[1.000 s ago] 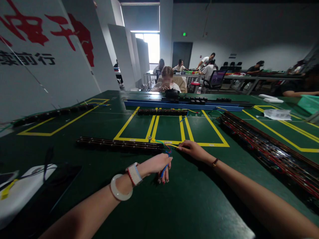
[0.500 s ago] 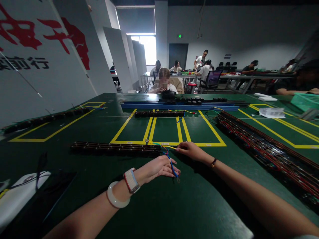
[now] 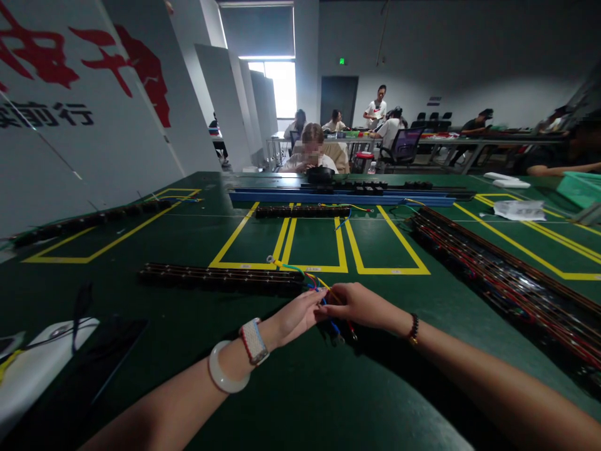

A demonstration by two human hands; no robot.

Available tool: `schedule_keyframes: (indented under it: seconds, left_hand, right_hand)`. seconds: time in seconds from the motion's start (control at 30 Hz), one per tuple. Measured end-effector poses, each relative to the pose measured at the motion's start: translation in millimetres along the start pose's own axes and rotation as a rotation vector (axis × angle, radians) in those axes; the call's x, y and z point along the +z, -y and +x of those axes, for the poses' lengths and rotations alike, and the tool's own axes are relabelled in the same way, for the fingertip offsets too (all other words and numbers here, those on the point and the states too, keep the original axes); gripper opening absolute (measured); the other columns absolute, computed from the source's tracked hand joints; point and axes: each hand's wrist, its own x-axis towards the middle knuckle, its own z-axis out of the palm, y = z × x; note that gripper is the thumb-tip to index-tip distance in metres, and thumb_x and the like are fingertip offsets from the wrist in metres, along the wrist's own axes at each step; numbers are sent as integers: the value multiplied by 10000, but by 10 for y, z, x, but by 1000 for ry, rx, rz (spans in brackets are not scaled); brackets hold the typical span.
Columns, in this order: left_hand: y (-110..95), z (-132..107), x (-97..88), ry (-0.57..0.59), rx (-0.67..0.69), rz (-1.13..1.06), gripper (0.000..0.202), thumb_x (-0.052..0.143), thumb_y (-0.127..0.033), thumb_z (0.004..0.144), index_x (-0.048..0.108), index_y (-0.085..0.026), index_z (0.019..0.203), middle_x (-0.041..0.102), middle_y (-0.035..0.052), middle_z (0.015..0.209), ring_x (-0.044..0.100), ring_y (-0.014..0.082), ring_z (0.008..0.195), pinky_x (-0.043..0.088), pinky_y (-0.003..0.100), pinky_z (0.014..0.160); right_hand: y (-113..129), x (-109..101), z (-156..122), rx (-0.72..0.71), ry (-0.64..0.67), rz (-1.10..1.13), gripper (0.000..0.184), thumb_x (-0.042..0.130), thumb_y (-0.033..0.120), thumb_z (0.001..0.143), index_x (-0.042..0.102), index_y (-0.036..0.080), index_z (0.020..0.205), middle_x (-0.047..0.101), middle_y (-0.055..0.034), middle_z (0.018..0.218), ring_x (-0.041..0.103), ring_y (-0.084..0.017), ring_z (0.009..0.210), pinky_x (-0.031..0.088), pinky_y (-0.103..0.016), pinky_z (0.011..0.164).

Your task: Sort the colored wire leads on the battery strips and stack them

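A long black strip module [image 3: 220, 277] with bare metal rods along its top lies on the green table, and thin colored wires come out of its right end. My left hand [image 3: 298, 318], with a watch and a pale bangle on the wrist, is closed on these wires. The blue wire [image 3: 333, 327] hangs below the fingertips, its metal lug pointing down. Touching the left fingertips, my right hand [image 3: 364, 307] is closed around wires too; a red wire [image 3: 351, 328] pokes out beneath it. A yellow-green wire [image 3: 284, 265] with a ring terminal lies over the module's end. The fingertips partly hide the bundle.
Yellow tape frames [image 3: 389, 271] mark the table. A second black strip [image 3: 300, 212] lies beyond, before a blue rail [image 3: 272, 196]. A big wired module [image 3: 498, 288] is on the right, a white device [image 3: 56, 351] on the left. A person [image 3: 312, 153] sits opposite.
My right hand has moved left and down from the stretched yellow wire to meet my left hand. My left fingers have closed in, and a red wire end now shows below the hands.
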Motion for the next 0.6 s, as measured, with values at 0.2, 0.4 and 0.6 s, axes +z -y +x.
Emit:
schedule_keyframes:
  seconds: [0.2,0.4,0.6]
  left_hand:
    - [-7,4,-19,-41,-9,-233,285,369,-173,810,537,-86,1024,575,158,1120,546,221,1089,386,403,992]
    - [21,35,-13,-181,27,-345,662,333,-500,884,340,11,1306,477,252,1289,450,263,1240,375,391,1006]
    - [14,42,12,-175,9,-299,553,389,-485,908,440,-33,1223,536,222,1234,513,230,1178,375,360,1023]
  right_hand:
    - [-43,20,37,63,-5,36,266,585,413,806,610,148,806,634,-29,717,524,-120,584,316,-226,484]
    - [-105,17,62,100,111,302,254,559,360,833,615,150,962,680,-42,786,598,-125,609,404,-214,515]
    - [-118,8,53,96,174,378,230,545,364,855,595,156,939,680,-31,747,554,-103,531,388,-197,463]
